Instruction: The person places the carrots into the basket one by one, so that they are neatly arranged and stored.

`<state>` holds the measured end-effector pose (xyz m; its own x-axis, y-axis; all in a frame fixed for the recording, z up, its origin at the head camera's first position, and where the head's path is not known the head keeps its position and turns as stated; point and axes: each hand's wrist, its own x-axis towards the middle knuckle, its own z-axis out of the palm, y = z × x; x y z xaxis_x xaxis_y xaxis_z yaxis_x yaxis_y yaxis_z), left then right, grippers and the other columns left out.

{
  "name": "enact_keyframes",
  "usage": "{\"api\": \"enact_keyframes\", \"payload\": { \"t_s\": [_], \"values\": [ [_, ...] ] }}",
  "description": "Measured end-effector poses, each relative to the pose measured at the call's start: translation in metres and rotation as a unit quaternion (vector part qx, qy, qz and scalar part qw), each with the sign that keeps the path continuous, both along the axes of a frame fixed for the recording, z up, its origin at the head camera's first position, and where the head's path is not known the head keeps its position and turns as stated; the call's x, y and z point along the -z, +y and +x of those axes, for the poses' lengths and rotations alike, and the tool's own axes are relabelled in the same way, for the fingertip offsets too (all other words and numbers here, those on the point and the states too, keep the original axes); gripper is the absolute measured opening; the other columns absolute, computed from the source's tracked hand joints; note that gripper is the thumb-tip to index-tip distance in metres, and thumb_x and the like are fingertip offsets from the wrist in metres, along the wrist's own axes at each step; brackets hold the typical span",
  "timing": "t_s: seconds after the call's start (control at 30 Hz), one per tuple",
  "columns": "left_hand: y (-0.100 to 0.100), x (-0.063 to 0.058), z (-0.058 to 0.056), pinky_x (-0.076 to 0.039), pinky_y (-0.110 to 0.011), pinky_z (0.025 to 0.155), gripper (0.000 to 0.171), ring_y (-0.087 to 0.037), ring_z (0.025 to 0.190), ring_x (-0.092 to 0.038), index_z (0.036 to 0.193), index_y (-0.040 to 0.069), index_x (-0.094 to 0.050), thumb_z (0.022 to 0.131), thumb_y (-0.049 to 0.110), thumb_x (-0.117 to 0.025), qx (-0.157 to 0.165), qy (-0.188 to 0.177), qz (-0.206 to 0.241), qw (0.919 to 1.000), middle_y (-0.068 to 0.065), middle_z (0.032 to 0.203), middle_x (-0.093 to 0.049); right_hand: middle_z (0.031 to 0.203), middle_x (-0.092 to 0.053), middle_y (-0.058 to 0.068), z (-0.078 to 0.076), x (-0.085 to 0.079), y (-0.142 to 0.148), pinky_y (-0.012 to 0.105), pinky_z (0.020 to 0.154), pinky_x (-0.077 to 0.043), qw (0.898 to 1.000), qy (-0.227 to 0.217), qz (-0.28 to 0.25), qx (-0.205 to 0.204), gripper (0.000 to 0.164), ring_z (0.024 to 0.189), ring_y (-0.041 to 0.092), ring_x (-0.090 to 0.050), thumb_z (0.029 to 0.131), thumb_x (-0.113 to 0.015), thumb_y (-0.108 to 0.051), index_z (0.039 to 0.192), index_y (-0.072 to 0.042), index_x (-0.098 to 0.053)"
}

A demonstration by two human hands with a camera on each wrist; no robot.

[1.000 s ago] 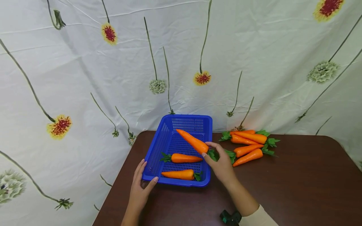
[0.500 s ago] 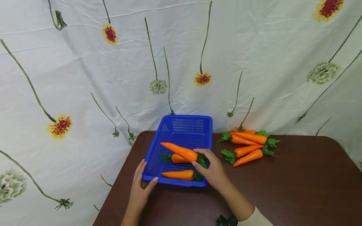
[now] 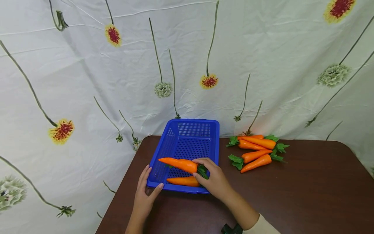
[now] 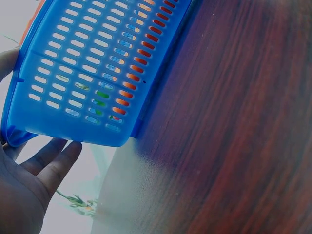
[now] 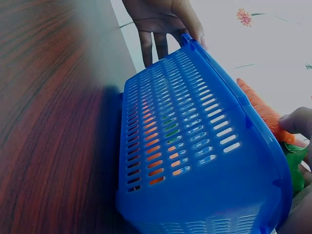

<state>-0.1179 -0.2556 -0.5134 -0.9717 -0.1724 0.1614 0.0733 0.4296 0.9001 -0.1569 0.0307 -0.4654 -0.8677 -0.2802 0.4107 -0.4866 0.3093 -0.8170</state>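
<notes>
My right hand point(image 3: 217, 182) pinches an orange carrot point(image 3: 179, 163) near its leafy end, inside the blue plastic basket point(image 3: 215, 136). The tip of this carrot points left. It covers most of another carrot beneath, whose green leaves point(image 3: 168, 166) peek out. A further carrot point(image 3: 182, 181) lies along the basket's near side, its leaves partly behind my right hand. At the near left corner, my left hand point(image 3: 142, 195) rests against the basket with thumb and straight fingers spread on either side. The left wrist view shows these fingers point(image 4: 58, 165) extended along the basket's outer wall.
Several carrots point(image 3: 257, 162) with green tops lie in a loose group on the brown table point(image 3: 315, 182), right of the basket. Behind the table hangs a white flower-printed cloth point(image 3: 263, 48). A small black device point(image 3: 232, 229) sits by my right wrist.
My right hand has lowered the carrot toward the near left, over the carrot lying in the middle of the basket. My left hand and the basket have stayed in place.
</notes>
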Motion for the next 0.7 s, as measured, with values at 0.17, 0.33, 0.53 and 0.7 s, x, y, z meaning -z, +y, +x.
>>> {"api": "enact_keyframes", "payload": {
  "t_s": [0.17,0.33,0.53,0.7],
  "values": [
    [-0.0001,-0.0001,0.0002,-0.038,-0.007,0.097,0.077,-0.027,0.143,-0.043,0.156,0.03,-0.036,0.091,0.019,-0.075,-0.001,0.002,-0.001,1.0,0.01,0.167,-0.022,0.128,-0.064,-0.008,0.0007,-0.0009,-0.0004,0.037,0.1,-0.054,1.0,-0.005,0.005,-0.008,0.042,0.121,0.015,-0.062,0.09,-0.077,-0.018,0.129,-0.027,-0.064],
    [0.0003,-0.0001,0.0003,-0.037,-0.005,0.097,0.077,-0.025,0.144,-0.04,0.156,0.03,-0.036,0.091,0.02,-0.076,0.003,0.004,0.008,1.0,0.01,0.167,-0.021,0.144,-0.055,-0.004,0.0008,-0.0018,0.0019,0.048,0.108,-0.048,0.999,-0.014,0.032,-0.033,0.057,0.136,0.02,-0.052,0.089,-0.079,-0.025,0.141,-0.028,-0.056],
    [0.001,-0.0006,0.0003,-0.037,-0.002,0.096,0.077,-0.023,0.145,-0.039,0.156,0.03,-0.037,0.091,0.02,-0.076,0.003,0.007,0.012,0.9999,0.006,0.168,-0.021,0.152,-0.046,-0.003,0.0023,-0.0035,0.0064,0.055,0.111,-0.044,0.998,-0.037,0.032,-0.048,0.067,0.143,0.024,-0.044,0.088,-0.08,-0.029,0.147,-0.033,-0.047],
    [0.0012,-0.0011,0.0004,-0.037,-0.002,0.096,0.077,-0.023,0.145,-0.038,0.156,0.029,-0.037,0.091,0.02,-0.076,0.004,0.006,0.015,0.9999,0.006,0.168,-0.021,0.15,-0.047,-0.006,0.0027,-0.0026,0.0091,0.054,0.111,-0.043,0.998,-0.042,0.023,-0.044,0.064,0.142,0.022,-0.045,0.089,-0.078,-0.032,0.146,-0.035,-0.048]
  ]
}}
